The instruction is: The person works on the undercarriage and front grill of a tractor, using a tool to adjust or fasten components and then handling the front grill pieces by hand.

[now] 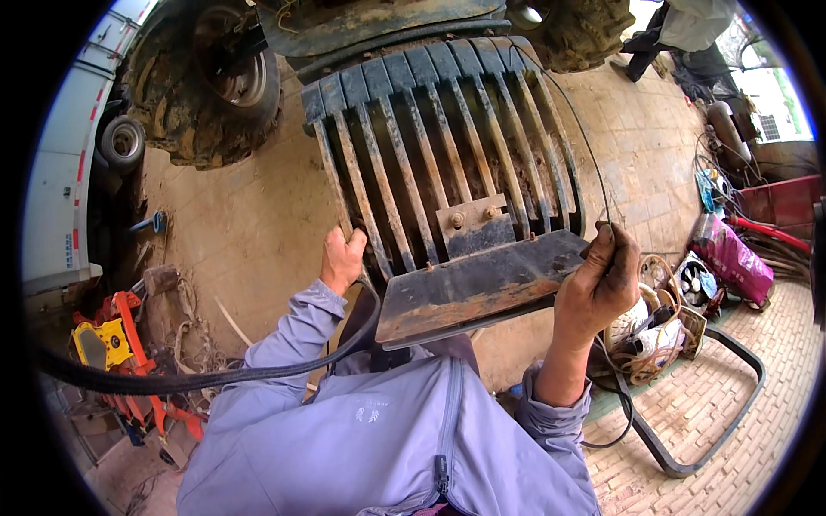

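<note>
A slatted metal rack (pixel 413 159) with worn, rusty bars spreads out in front of me, fixed to a muddy vehicle. My left hand (pixel 342 260) is closed around its outermost left bar, close to the near end. On the other side my right hand (pixel 600 284) pinches a thin black cable (pixel 594 150) between thumb and fingers. That cable loops from the rack's top right into the hand and hangs on below it. Nearest my body, a dark, rust-streaked metal plate (pixel 482 292) sits across the bars' lower end, under a bracket (pixel 473 225) with two bolts.
Big muddy tyres (pixel 232 82) flank the rack. A thick black hose (pixel 215 376) crosses my left arm. Orange and yellow equipment (pixel 116 344) stands at left. At right lie a purple sack (pixel 731 258), coiled cords (pixel 658 344) and a black tubular frame (pixel 748 404). Another person (pixel 680 30) is at the far right.
</note>
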The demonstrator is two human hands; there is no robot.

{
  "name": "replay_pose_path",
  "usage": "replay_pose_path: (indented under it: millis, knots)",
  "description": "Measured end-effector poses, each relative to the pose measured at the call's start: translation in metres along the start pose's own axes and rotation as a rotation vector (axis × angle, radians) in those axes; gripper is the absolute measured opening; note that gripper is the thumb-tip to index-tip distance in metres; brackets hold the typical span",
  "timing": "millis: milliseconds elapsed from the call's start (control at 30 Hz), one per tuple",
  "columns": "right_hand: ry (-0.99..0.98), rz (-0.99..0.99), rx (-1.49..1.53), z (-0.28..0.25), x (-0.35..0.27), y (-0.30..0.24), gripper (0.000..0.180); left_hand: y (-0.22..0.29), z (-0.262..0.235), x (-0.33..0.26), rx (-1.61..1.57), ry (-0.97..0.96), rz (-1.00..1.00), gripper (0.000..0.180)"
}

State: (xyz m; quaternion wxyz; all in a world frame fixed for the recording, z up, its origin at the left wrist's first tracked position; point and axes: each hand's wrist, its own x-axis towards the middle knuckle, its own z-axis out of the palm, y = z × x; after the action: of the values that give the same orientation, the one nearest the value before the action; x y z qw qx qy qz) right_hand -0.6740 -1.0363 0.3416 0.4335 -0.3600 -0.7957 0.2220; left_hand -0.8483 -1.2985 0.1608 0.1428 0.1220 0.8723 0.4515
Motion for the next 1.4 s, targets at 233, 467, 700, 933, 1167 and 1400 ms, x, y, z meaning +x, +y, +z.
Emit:
replay_pose_path:
  millis: [233, 467, 700, 933, 1167, 1400]
  knots:
    - [0.011, 0.019, -0.021, 0.0, -0.002, 0.001, 0.009, 0.013, -0.001, -0.004, 0.005, 0.008, -0.005, 0.036]
    - [0.025, 0.053, -0.077, 0.005, -0.003, -0.002, 0.01, -0.007, -0.004, -0.001, 0.146, -0.036, 0.13, 0.038]
    - [0.071, 0.11, -0.198, 0.009, -0.003, -0.008, 0.011, 0.001, -0.032, 0.021, -0.129, -0.481, 0.168, 0.044]
    - [0.014, 0.269, -0.358, 0.004, -0.006, -0.011, 0.017, -0.001, -0.099, 0.115, 0.041, -1.004, 0.481, 0.035]
    - [-0.074, 0.398, -0.509, 0.005, -0.002, -0.026, 0.021, 0.002, -0.135, 0.225, -0.27, -0.671, 0.666, 0.021]
    - [-0.148, 0.434, -0.64, 0.014, 0.0, -0.033, 0.02, 0.014, -0.116, 0.286, -0.278, -0.294, 0.673, 0.043]
